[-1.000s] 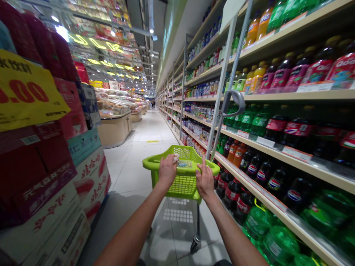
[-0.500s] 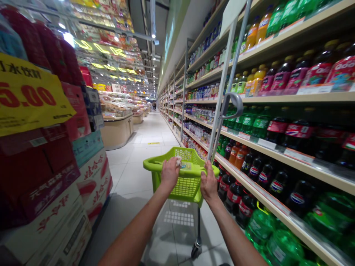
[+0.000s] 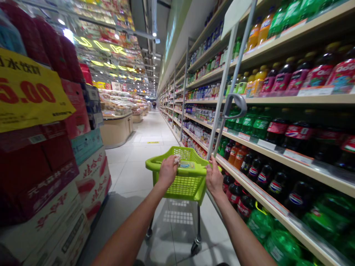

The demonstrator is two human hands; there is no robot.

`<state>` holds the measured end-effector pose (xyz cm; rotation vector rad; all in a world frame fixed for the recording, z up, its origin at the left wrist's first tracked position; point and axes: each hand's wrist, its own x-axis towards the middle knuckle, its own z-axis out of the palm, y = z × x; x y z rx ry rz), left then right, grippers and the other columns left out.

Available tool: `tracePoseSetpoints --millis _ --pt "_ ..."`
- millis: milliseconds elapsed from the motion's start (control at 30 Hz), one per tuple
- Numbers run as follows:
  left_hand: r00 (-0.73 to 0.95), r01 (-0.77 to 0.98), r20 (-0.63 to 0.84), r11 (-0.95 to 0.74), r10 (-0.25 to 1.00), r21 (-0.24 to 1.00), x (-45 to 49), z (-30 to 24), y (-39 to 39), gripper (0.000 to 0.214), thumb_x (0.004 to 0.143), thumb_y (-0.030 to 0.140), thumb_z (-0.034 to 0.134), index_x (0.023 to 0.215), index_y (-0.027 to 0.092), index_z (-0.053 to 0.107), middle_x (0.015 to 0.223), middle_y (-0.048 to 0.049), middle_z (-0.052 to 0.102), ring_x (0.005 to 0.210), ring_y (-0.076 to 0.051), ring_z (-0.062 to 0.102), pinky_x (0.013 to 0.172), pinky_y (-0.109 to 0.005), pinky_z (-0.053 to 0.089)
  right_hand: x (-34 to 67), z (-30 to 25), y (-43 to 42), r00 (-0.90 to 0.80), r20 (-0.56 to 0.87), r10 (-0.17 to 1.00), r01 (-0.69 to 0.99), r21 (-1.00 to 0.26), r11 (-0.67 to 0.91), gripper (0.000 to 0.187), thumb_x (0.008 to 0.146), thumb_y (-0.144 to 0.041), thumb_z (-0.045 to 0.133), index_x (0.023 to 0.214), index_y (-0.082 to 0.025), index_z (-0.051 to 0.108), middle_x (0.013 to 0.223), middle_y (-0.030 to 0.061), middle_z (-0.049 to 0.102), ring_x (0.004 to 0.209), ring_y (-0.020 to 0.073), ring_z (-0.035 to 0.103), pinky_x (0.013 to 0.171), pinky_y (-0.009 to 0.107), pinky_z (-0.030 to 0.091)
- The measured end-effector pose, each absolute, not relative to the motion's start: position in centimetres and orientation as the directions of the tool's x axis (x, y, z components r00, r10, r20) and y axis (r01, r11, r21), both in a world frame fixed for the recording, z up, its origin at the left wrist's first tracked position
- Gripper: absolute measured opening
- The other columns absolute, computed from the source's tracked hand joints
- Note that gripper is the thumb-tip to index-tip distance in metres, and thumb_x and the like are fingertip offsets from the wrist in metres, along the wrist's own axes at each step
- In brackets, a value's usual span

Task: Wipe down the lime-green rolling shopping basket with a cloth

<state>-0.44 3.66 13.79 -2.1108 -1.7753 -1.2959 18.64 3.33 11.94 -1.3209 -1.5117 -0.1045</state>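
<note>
A lime-green shopping cart [image 3: 184, 183] with a perforated basket stands right in front of me. My left hand [image 3: 167, 172] rests closed on the left part of its handle, with a crumpled white tissue [image 3: 176, 159] poking out at the fingertips. At the right end of the handle is my right hand [image 3: 215, 180], curled against the green bar; its fingertips point up and forward, and part of the grip is hidden. A printed label [image 3: 186, 164] lies on the handle between the two hands.
Shelves of soda bottles [image 3: 274, 186] run close along the right. A grey ladder-like metal frame with a looped handle [image 3: 235, 105] leans there. Stacked drink cartons [image 3: 93, 177] with a yellow price sign [image 3: 30, 92] crowd the left. Tiled aisle floor [image 3: 146, 138] stretches ahead past a rounded display counter [image 3: 116, 131].
The cart has shifted slightly to the right in view, and its rear left wheel now shows. My right hand has moved right with the handle, its fingers reaching higher.
</note>
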Motion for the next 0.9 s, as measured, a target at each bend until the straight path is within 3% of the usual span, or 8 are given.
tracePoseSetpoints --millis 67,267,400,533,600,800,900 --pt "-0.013 0.847 0.659 -0.343 0.752 0.407 0.5 13.6 3.4 0.034 0.075 0.008 0.047 0.107 0.016 0.052 0.116 -0.0089 0.057 0.109 -0.021 0.05 0.098 -0.044 0.033 18.0 11.8 3.6 0.184 0.742 0.645 0.752 -0.528 0.394 0.05 0.086 -0.038 0.024 0.129 -0.015 0.037 0.109 0.0088 0.061 0.091 0.0201 0.059 0.077 0.033 0.046" --pt "0.267 0.787 0.692 -0.567 0.67 0.245 4.7 12.5 2.4 0.038 0.075 0.007 0.045 0.112 0.015 0.05 0.119 -0.0104 0.054 0.114 -0.021 0.046 0.1 -0.043 0.032 17.5 11.0 3.9 0.043 0.775 0.63 0.746 -0.445 0.496 0.049 0.087 -0.037 0.024 0.124 -0.012 0.043 0.111 0.0115 0.059 0.102 0.0206 0.054 0.088 0.038 0.041" --pt "0.174 0.792 0.71 -0.525 0.683 0.311 1.5 12.6 3.3 0.036 0.075 0.008 0.046 0.11 0.016 0.051 0.118 -0.0104 0.055 0.11 -0.021 0.048 0.097 -0.043 0.036 18.4 10.7 3.7 0.026 0.757 0.653 0.726 -0.463 0.508 0.046 0.088 -0.036 0.024 0.12 -0.012 0.047 0.107 0.0106 0.061 0.099 0.0186 0.056 0.086 0.034 0.043" --pt "-0.085 0.807 0.674 -0.346 0.734 0.479 -2.6 13.2 4.2 0.031 0.075 0.008 0.047 0.105 0.013 0.053 0.11 -0.0121 0.058 0.103 -0.022 0.053 0.092 -0.041 0.04 18.2 10.9 3.3 -0.03 0.785 0.619 0.764 -0.382 0.52 0.043 0.087 -0.034 0.026 0.112 -0.011 0.054 0.108 0.0117 0.061 0.102 0.0191 0.054 0.089 0.035 0.041" --pt "-0.129 0.805 0.666 -0.314 0.735 0.503 -2.7 13.3 4.1 0.029 0.075 0.009 0.047 0.104 0.012 0.054 0.109 -0.0125 0.059 0.101 -0.022 0.053 0.092 -0.041 0.04 17.4 11.1 3.1 -0.066 0.795 0.603 0.792 -0.326 0.516 0.041 0.087 -0.032 0.027 0.11 -0.013 0.056 0.11 0.0112 0.06 0.105 0.0195 0.052 0.09 0.036 0.039" --pt "0.2 0.776 0.71 -0.551 0.675 0.306 1.7 12.7 2.7 0.035 0.075 0.008 0.047 0.108 0.016 0.052 0.117 -0.0106 0.055 0.11 -0.02 0.047 0.097 -0.042 0.035 15.5 10.7 3.2 -0.156 0.797 0.583 0.817 -0.228 0.53 0.037 0.088 -0.027 0.028 0.109 -0.016 0.056 0.112 0.008 0.06 0.106 0.0189 0.052 0.095 0.04 0.03" --pt "0.148 0.808 0.699 -0.494 0.7 0.323 0.3 13.0 3.1 0.035 0.075 0.008 0.046 0.108 0.015 0.053 0.117 -0.0102 0.055 0.109 -0.02 0.048 0.097 -0.04 0.035 16.4 10.3 3.6 -0.158 0.81 0.564 0.801 -0.23 0.553 0.038 0.087 -0.027 0.028 0.105 -0.014 0.058 0.106 0.009 0.063 0.101 0.0177 0.054 0.09 0.034 0.036"
